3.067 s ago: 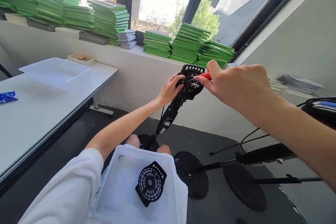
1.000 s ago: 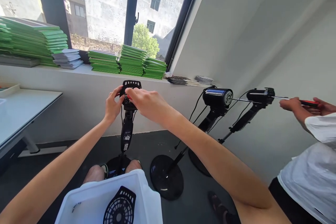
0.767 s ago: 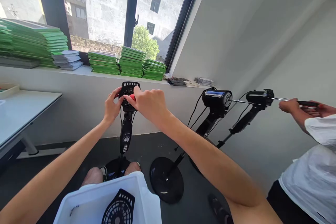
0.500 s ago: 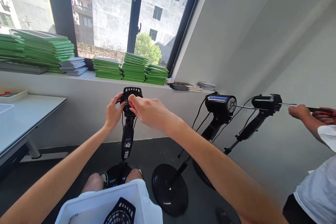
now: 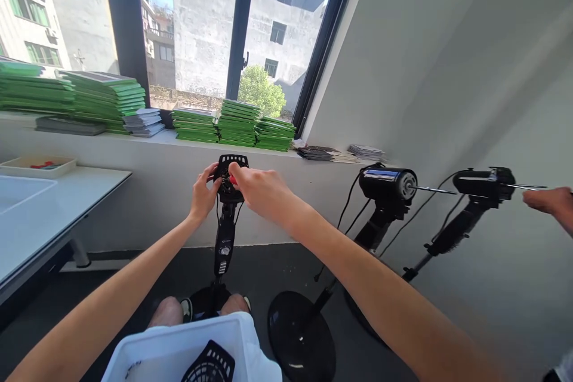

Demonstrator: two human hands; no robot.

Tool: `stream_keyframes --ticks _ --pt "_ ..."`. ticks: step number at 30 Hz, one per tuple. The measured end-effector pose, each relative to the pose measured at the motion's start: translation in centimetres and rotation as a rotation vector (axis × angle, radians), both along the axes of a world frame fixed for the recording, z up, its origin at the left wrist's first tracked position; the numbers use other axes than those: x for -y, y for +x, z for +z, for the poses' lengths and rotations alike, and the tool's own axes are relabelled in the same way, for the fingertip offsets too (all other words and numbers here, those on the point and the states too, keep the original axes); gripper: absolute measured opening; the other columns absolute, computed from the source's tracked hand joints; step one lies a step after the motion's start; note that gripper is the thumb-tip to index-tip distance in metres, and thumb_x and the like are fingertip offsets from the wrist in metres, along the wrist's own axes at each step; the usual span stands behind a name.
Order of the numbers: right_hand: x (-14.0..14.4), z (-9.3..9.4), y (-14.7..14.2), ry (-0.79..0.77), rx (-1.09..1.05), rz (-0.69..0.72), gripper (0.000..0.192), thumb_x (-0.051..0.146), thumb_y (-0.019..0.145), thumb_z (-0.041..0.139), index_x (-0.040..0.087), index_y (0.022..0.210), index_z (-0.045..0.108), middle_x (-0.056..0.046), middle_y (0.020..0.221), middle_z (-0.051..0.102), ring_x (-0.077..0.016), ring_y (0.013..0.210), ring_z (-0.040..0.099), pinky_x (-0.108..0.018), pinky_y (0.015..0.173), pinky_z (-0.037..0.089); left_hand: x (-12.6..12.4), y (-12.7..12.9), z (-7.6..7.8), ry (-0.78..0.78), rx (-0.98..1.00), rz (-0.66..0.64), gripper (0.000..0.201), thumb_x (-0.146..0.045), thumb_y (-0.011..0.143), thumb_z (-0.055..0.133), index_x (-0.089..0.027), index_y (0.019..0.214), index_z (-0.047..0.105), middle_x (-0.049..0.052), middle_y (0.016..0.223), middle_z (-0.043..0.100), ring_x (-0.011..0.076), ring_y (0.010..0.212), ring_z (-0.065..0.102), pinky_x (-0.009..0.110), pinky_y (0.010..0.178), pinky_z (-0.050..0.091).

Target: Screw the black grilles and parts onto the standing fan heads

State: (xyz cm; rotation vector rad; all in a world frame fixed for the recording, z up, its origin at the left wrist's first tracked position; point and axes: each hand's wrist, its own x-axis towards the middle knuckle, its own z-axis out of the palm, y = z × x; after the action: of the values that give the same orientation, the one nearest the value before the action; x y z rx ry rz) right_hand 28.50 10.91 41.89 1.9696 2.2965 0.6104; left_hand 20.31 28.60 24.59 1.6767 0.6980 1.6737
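Two hands meet at the black fan head in front of me, on top of a slim stand whose long axis runs upright from a round base between the knees. My left hand is cupped on the head's left edge, fingers curled against it. My right hand is pinched shut on a red-handled screwdriver — only a sliver of red shows past the fingertips, and the shaft and tip are hidden, so I cannot tell where it bears. The head's vented casing faces me; its top slots show, the rest is covered by both hands.

On my lap sits a white tray with a black grille in it, cut off by the lower edge of the view. To the right stand two more fans — one with a bare motor pointing right, its shaft sticking out sideways, and a second one beyond it. Another person's hand reaches in at the far right, mostly out of view.

The floor is dark. A white table stands to the left, green stacks line the windowsill, and grey buildings show through the window.
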Motion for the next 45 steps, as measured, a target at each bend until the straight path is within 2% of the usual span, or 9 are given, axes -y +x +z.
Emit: stream_keyframes --ticks 5,12,19,27,30,33,35,40,45 --pt "-0.4 -0.2 0.0 0.130 -0.012 -0.159 0.043 0.048 0.110 0.037 0.013 0.122 0.058 -0.018 0.088 0.076 -0.0319 0.094 0.076 -0.033 0.066 0.038 -0.4 0.2 0.2 -0.017 0.004 0.003 0.046 -0.027 0.092 0.065 -0.025 0.138 0.063 0.010 0.132 0.073 0.0262 0.121 0.070 0.050 0.115 0.052" --pt "-0.2 0.0 1.3 0.049 -0.068 -0.034 0.025 0.036 0.109 0.046 0.024 0.130 0.049 -0.005 0.118 0.077 -0.0165 0.097 0.074 -0.025 0.067 0.038 -0.2 0.3 0.1 -0.020 0.047 0.012 0.044 -0.025 0.092 0.063 -0.023 0.135 0.064 0.010 0.133 0.073 0.0261 0.124 0.068 0.049 0.115 0.052" --pt "-0.7 -1.3 -0.3 0.190 -0.053 -0.192 0.040 0.045 0.112 0.031 0.015 0.125 0.055 -0.017 0.092 0.076 -0.0318 0.095 0.075 -0.032 0.064 0.030 0.0 0.8 0.2 -0.038 0.064 0.067 0.037 -0.025 0.094 0.062 -0.024 0.131 0.066 0.008 0.132 0.072 0.0249 0.125 0.067 0.046 0.117 0.050" --pt "-1.0 -0.5 0.3 0.065 -0.088 0.021 0.020 0.029 0.106 0.048 0.021 0.124 0.051 -0.006 0.118 0.075 -0.0161 0.095 0.072 -0.025 0.065 0.036 0.2 0.9 0.2 -0.026 0.115 0.060 0.035 -0.023 0.095 0.060 -0.023 0.129 0.067 0.008 0.131 0.072 0.0239 0.125 0.067 0.042 0.116 0.051" --pt "-1.0 -0.5 0.1 0.113 -0.083 -0.044 0.023 0.029 0.108 0.046 0.017 0.127 0.051 -0.010 0.107 0.076 -0.0219 0.090 0.073 -0.029 0.060 0.030 0.4 1.3 0.1 -0.024 0.134 0.095 0.034 -0.023 0.097 0.058 -0.023 0.129 0.066 0.009 0.130 0.072 0.0238 0.125 0.066 0.042 0.116 0.049" --pt "-1.0 -0.9 -0.7 0.218 -0.014 -0.197 0.037 0.042 0.110 0.040 0.012 0.125 0.054 -0.014 0.085 0.074 -0.0292 0.084 0.074 -0.031 0.059 0.024 0.4 1.6 0.1 -0.036 0.142 0.109 0.032 -0.024 0.099 0.056 -0.024 0.130 0.065 0.008 0.132 0.071 0.0231 0.126 0.064 0.041 0.117 0.048" --pt "-1.0 -1.2 -1.2 0.269 0.048 -0.280 0.045 0.050 0.110 0.036 0.012 0.119 0.057 -0.014 0.076 0.072 -0.0298 0.080 0.074 -0.030 0.058 0.023 0.4 1.7 0.1 -0.037 0.143 0.109 0.033 -0.023 0.099 0.056 -0.024 0.131 0.065 0.007 0.133 0.071 0.0228 0.127 0.064 0.041 0.117 0.048" --pt "-1.3 -1.4 -1.9 0.309 0.061 -0.299 0.046 0.051 0.109 0.035 0.012 0.113 0.059 -0.015 0.073 0.070 -0.0284 0.076 0.072 -0.029 0.057 0.023 0.4 1.7 0.1 -0.025 0.142 0.109 0.033 -0.022 0.100 0.056 -0.026 0.131 0.063 0.006 0.134 0.071 0.0217 0.128 0.066 0.040 0.115 0.051" --pt "-1.8 -1.0 -2.6 0.307 -0.020 -0.356 0.046 0.054 0.108 0.038 0.014 0.111 0.060 -0.018 0.082 0.073 -0.0310 0.083 0.073 -0.029 0.059 0.025 0.9 1.7 0.7 -0.051 0.178 0.103 0.034 -0.019 0.099 0.054 -0.024 0.132 0.062 0.008 0.135 0.071 0.0226 0.130 0.065 0.040 0.117 0.050"
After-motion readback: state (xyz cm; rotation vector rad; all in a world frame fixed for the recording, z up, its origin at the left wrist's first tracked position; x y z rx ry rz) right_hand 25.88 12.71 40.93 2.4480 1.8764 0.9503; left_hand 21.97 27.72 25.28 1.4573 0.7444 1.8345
